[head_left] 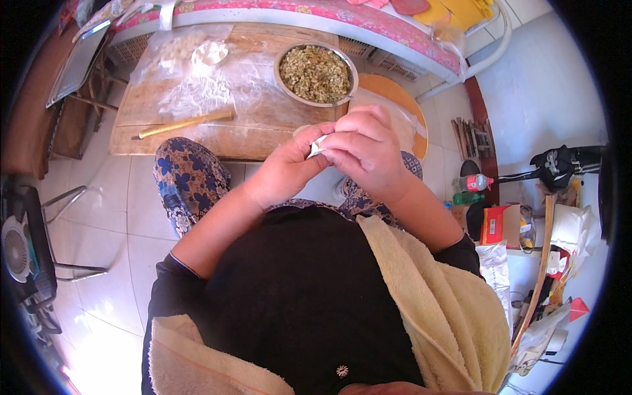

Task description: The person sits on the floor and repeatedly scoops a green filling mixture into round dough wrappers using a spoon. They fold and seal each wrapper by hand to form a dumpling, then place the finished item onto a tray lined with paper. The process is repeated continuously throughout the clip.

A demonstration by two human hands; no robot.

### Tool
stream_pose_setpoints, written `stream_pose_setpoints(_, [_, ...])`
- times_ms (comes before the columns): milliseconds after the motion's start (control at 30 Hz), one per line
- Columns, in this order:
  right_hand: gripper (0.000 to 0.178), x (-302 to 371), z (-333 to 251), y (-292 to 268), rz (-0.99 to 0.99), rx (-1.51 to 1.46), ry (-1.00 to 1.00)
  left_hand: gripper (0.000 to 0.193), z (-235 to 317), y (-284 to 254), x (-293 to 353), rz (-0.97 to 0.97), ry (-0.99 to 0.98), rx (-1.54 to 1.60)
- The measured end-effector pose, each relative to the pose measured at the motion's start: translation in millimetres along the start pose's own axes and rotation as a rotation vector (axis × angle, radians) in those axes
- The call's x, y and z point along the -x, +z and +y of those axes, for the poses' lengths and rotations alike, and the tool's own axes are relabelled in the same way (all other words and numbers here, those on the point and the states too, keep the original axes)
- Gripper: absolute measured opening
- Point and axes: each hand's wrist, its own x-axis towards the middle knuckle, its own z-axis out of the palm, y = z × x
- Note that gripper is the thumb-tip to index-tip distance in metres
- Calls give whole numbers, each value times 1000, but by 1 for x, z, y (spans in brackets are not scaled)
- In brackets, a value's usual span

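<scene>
A small white dumpling (317, 146) is pinched between my two hands above my lap, mostly hidden by the fingers. My left hand (289, 161) cups it from the left, thumb and fingers closed on it. From the other side my right hand (370, 150) grips its edge with curled fingers. Just beyond the hands, a steel bowl (279, 84) holds chopped green-brown filling (315, 74). On the wooden board (263, 135) lies a rolling pin (187, 124). Farther back, a round of white dough (209, 54) rests on floured plastic film (230, 79).
Behind the board runs a bed edge with pink floral cloth (250, 14). A round yellow-topped stool (421, 128) stands right of the board, partly under plastic. Bottles (471, 183) and boxes line the right wall. A folding chair with a fan (16, 250) is at left.
</scene>
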Motion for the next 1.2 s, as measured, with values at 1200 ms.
stream_pose_setpoints(1200, [16, 37, 46, 5, 26, -653, 425, 26, -27, 1, -25, -107, -252, -13])
